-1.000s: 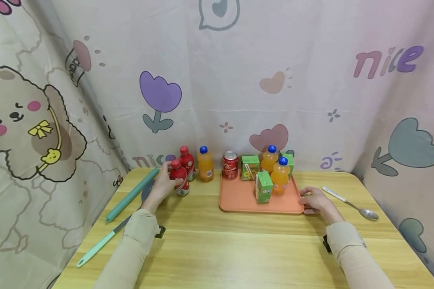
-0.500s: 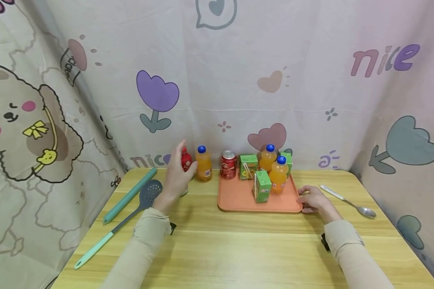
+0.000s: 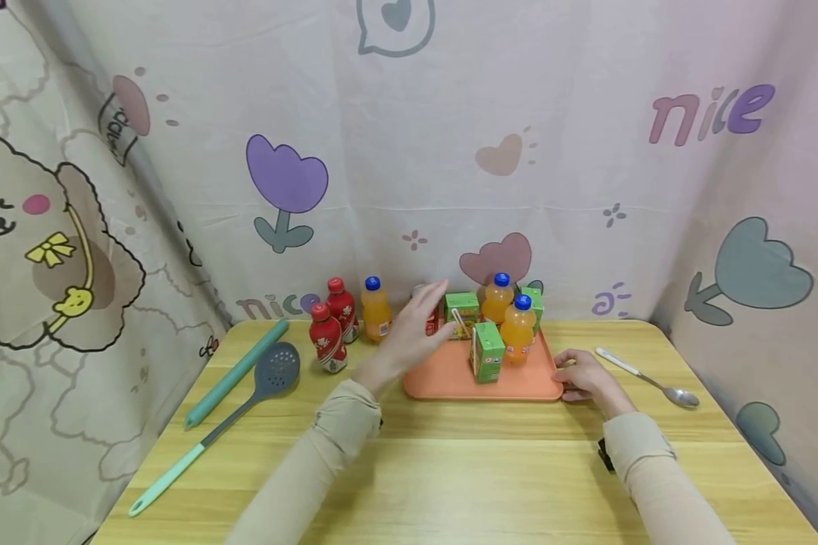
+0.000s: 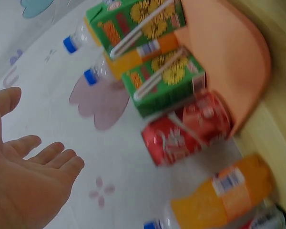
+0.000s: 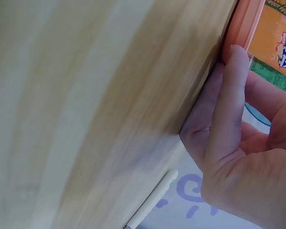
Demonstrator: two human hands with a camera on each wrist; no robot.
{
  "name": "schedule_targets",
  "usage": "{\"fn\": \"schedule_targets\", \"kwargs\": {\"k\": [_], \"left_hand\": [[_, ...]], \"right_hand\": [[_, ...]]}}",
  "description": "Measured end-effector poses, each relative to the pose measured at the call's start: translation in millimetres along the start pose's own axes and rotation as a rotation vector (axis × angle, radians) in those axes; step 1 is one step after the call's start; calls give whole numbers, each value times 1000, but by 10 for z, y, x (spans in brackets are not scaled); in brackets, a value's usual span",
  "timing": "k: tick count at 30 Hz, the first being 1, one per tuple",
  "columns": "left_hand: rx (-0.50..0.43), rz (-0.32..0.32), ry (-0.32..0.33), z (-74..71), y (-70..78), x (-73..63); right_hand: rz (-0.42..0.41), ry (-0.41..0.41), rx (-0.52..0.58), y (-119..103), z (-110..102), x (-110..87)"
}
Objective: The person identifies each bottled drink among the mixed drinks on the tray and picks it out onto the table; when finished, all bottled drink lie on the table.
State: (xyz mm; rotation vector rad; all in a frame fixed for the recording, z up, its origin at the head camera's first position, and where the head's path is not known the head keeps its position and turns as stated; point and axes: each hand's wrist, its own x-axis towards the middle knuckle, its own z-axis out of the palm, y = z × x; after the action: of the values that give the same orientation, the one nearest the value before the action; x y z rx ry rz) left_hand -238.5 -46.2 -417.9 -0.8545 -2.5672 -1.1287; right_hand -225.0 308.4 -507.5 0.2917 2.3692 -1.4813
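My left hand (image 3: 409, 341) is raised with its fingers spread, in front of a red soda can (image 4: 190, 126). In the head view it overlaps the can, which stands at the back left corner of the orange tray (image 3: 450, 389). My right hand (image 3: 582, 378) holds the tray's right edge with its fingers at the rim. On the tray stand green drink cartons with straws, one carton (image 3: 487, 352) in front, and two orange soda bottles (image 3: 518, 333) with blue caps. Left of the tray are another orange soda bottle (image 3: 376, 312) and two red bottles (image 3: 328, 341).
At the left lie a teal rolling pin (image 3: 235, 378) and a slotted turner (image 3: 276, 369) with a mint handle. A metal spoon (image 3: 679, 396) with a white handle lies right of my right hand. A patterned curtain (image 3: 395, 166) hangs behind the wooden table (image 3: 463, 469).
My left hand has let go of the front red bottle and moved right, past the orange bottle, to the can. My right hand stays at the tray's edge.
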Motion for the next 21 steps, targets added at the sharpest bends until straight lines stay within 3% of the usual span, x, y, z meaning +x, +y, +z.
{"fn": "schedule_targets", "kwargs": {"k": [4,8,15,21], "left_hand": [[-13,-42,-88,225,70,126],[-20,-88,-139,357,107,219],[-1,-125,-193,551,159,414],[-1,-201,-214,739,224,539]], "right_hand": [[2,16,-7,12,7,-8],[9,23,-11,-3,79,21],[14,41,-10,-30,99,41],[21,47,12,-20,45,30]]}}
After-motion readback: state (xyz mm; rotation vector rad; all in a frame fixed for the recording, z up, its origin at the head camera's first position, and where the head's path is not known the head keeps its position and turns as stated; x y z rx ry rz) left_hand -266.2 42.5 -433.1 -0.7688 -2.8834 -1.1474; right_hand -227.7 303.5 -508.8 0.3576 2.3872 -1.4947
